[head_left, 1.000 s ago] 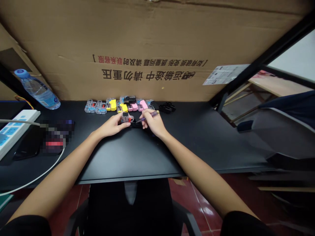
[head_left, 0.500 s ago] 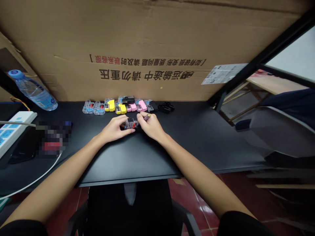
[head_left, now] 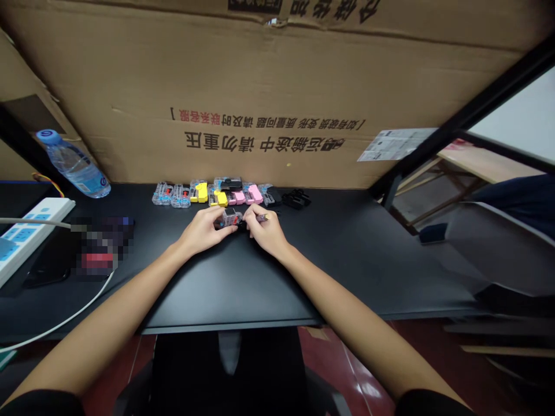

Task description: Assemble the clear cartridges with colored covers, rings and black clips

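Note:
My left hand (head_left: 203, 231) is closed around a small clear plastic case (head_left: 232, 218) with a black top and a red part inside, held just over the black tabletop. At the right end of that case is my right hand (head_left: 267, 231), its fingers pinched on a slim pen-like tool (head_left: 263, 218) with a gold-coloured end. The tool's working tip is hidden by the fingers. Behind both hands lie similar clear cases, among them a yellow one (head_left: 199, 192), a pink one (head_left: 252, 195) and a black one (head_left: 231, 184).
A small black heap (head_left: 296, 199) lies right of the row. Cardboard (head_left: 269, 75) stands along the back edge. To the left are a water bottle (head_left: 76, 164), a white power strip (head_left: 32, 231), a dark phone-like slab (head_left: 52, 263) and a white cable (head_left: 82, 309).
The view has tilted slightly upward. My right hand has drawn back a little from the case, and the tool in it lies flatter. My left hand keeps its hold.

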Available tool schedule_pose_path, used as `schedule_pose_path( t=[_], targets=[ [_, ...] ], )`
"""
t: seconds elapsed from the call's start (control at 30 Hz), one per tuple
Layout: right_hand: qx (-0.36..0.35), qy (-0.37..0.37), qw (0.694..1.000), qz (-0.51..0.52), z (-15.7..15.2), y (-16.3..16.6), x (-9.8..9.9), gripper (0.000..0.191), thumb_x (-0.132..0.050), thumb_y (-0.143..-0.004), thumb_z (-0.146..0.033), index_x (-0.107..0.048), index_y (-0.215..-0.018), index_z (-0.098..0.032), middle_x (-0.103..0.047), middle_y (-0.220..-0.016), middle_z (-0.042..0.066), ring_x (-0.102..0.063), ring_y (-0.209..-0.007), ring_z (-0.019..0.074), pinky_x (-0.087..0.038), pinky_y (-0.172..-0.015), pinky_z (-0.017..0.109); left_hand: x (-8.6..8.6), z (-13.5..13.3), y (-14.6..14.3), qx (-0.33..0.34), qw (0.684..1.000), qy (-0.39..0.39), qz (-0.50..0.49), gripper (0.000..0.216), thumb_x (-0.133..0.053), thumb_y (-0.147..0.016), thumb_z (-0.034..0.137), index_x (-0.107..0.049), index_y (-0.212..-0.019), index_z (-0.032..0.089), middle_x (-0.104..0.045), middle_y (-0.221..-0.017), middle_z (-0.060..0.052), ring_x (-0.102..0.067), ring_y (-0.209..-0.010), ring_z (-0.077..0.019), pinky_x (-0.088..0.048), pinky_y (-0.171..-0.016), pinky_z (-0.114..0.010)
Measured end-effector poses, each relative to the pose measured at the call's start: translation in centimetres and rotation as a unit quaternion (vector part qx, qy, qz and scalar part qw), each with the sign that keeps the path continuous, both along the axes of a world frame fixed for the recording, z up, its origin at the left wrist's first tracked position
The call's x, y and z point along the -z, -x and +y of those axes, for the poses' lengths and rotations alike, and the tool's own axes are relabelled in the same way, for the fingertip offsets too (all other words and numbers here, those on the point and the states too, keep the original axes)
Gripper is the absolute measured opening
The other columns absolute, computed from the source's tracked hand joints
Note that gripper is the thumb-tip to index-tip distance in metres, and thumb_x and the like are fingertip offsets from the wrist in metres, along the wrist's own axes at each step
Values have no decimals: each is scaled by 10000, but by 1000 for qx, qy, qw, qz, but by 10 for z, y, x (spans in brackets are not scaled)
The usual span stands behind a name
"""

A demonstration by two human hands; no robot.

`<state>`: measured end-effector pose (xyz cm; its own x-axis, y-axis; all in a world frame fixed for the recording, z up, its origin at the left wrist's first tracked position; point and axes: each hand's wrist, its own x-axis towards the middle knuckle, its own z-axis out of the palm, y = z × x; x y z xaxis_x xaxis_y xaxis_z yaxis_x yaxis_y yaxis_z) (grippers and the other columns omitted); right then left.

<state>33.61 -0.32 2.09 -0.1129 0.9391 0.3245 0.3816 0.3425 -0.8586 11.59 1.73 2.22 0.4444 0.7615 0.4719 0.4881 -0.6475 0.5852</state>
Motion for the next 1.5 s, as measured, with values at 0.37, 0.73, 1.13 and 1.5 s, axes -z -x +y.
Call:
schedule_pose_path(
  t=[0.37, 0.73, 1.13, 1.5],
  targets=[
    [9, 28, 998, 58, 1, 2, 0, 364, -601, -991, -512, -611, -757, -234, -606, -609, -32, -574, -455, 131, -428, -471, 259, -5, 1, 5, 63, 996, 48, -32, 208, -706, -928, 378, -742, -886, 177, -687, -854, -51, -660, -748, -182, -573, -673, -298],
    [68, 9, 985, 157, 11, -24, -25, 518, -383, -1017, -551, -626, -688, -233, -595, -605, 35, -554, -534, 165, -490, -542, 296, -10, 8, 16, 43, 997, 66, -14, 243, -735, -920, 389, -764, -1037, 178, -780, -886, -54, -736, -781, -217, -620, -784, -346],
    [-102, -128, 977, -134, 0, -10, -10, 165, -614, -993, -289, -752, -1076, -252, -727, -1214, 106, -715, -1001, 241, -604, -812, 363, 3, 19, 26, 75, 985, 148, -35, 526, -614, -1041, 461, -548, -1484, 187, -794, -1120, -109, -771, -951, -279, -619, -921, -438],
    [-117, -185, 962, -163, 6, -3, 13, 220, -578, -1082, -307, -755, -1203, -259, -702, -1294, 136, -741, -1048, 244, -621, -905, 383, 12, 29, 30, 76, 982, 159, -62, 565, -641, -1022, 465, -542, -1487, 159, -775, -1225, -156, -768, -1044, -296, -615, -996, -485]
  ],
)
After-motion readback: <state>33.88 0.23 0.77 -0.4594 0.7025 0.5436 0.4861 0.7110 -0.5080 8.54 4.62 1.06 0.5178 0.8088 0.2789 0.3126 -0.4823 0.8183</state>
